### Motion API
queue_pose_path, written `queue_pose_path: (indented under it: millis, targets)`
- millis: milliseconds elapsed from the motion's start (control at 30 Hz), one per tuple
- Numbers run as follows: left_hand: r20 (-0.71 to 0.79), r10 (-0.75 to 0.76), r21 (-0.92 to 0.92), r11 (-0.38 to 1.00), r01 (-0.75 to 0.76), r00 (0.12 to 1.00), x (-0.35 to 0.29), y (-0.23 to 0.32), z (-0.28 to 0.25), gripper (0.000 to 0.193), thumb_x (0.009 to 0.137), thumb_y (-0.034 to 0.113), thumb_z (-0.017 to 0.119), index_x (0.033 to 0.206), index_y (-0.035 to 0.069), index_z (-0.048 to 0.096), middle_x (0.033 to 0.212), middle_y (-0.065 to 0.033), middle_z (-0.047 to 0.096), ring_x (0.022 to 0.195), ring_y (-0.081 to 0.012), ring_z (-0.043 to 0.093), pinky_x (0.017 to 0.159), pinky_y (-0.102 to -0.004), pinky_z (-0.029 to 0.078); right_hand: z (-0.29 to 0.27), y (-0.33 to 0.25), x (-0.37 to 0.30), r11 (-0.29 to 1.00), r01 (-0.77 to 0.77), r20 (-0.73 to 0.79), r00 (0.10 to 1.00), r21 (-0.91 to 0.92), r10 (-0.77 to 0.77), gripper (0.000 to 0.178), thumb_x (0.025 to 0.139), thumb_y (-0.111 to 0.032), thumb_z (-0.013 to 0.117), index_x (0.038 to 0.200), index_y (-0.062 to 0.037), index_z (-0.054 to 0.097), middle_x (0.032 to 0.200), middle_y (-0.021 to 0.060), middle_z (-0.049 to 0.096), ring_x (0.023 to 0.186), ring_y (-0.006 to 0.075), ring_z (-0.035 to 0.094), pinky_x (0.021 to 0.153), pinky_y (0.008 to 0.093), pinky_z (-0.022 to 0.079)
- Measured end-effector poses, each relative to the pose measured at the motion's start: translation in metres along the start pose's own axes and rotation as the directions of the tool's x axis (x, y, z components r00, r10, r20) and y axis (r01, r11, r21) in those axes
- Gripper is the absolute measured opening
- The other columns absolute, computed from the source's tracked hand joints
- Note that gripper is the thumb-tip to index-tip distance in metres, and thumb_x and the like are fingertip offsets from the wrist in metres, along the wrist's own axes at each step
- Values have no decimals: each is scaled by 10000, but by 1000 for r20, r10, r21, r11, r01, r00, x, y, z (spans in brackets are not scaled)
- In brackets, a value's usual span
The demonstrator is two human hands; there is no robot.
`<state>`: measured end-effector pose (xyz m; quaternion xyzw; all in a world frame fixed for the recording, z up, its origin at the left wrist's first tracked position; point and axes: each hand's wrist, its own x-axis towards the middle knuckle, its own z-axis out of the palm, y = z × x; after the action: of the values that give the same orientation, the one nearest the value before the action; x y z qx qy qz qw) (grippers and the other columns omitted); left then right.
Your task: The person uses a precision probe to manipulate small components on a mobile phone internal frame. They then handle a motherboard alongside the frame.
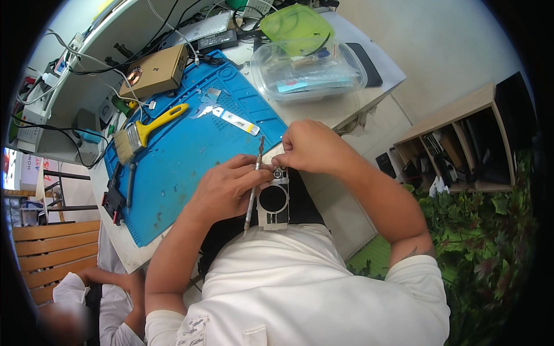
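Note:
In front of my torso, at the near edge of the desk, my left hand (231,187) grips a silver camera body (273,219) with a large round black opening in its front. A slim metal hand tool (250,207) with a flat, brownish tip is also tucked between the fingers of that hand and stands beside the camera body. My right hand (311,147) is closed in a pinch at the upper end of the camera body, by a small round fitting. Whatever lies between its fingertips is hidden.
A blue work mat (173,167) covers the desk, bearing a yellow-handled brush (151,130), a white strip (235,120) and a cardboard box (154,72). Beyond stands a clear plastic tub (309,72) with a green lid (294,29). Another person (115,300) sits at lower left.

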<state>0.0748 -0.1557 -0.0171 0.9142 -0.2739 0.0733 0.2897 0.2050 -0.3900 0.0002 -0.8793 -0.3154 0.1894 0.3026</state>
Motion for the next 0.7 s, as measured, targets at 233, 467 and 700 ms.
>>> queue_pose_path:
  millis: [233, 467, 700]
  targets:
    - [-3, 9, 32, 999, -9, 1000, -3, -3, 0, 265, 931, 110, 860, 1167, 172, 756, 1152, -34, 812, 1144, -287, 769, 834, -427, 651, -6, -22, 17, 960, 93, 202, 979, -265, -39, 345, 866, -323, 922, 859, 7, 822, 828, 243, 778, 827, 447, 771, 769, 524, 596]
    - [-9, -1, -119, 993, 0, 1000, -2, -3, -8, 308, 876, 10, 834, 1163, 108, 778, 1234, -58, 851, 1145, -334, 802, 965, -432, 655, -6, -24, 33, 949, 113, 315, 949, -296, -15, 283, 875, -277, 901, 881, -2, 834, 845, 237, 787, 835, 443, 779, 766, 532, 601]
    - [26, -21, -2, 1000, 21, 999, 2, 2, -3, 380, 799, 4, 834, 1154, 124, 772, 1229, -36, 851, 1157, -339, 792, 930, -425, 654, -17, 7, 22, 980, 149, 336, 937, -133, -97, 401, 908, -346, 904, 791, 9, 760, 709, 196, 693, 652, 348, 697, 652, 477, 547]
